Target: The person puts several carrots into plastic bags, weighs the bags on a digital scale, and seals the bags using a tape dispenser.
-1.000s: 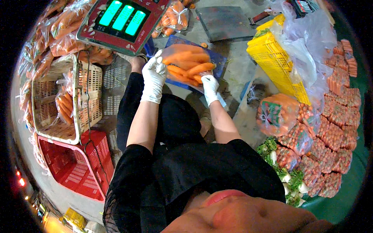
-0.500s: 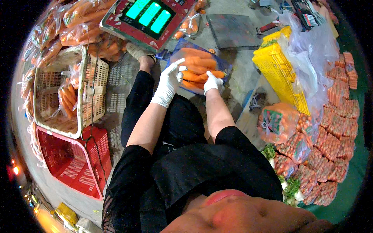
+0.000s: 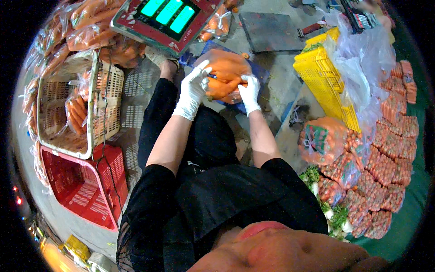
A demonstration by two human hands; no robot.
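Note:
A clear plastic bag of carrots (image 3: 230, 72) sits in front of me over a blue surface (image 3: 260, 72). My left hand (image 3: 194, 88), in a white glove, grips the bag's left side with its fingers curled. On the near right side my right hand (image 3: 250, 93), also gloved in white, pinches the bag's plastic with fingertips bent inward. Beyond the bag stands a red scale display (image 3: 158, 27) with three lit green readouts.
At left are a cream crate (image 3: 93, 109) holding bagged carrots and a red crate (image 3: 108, 177). More bagged carrots (image 3: 90, 25) are piled behind. To the right stand a yellow crate (image 3: 324, 77), a large tied bag (image 3: 321, 140) and stacked orange net-like bags (image 3: 376, 177).
My right hand has turned and moved slightly right, and its fingers now bend in at the bag. The bag has shifted, its plastic now drawn over the carrot ends.

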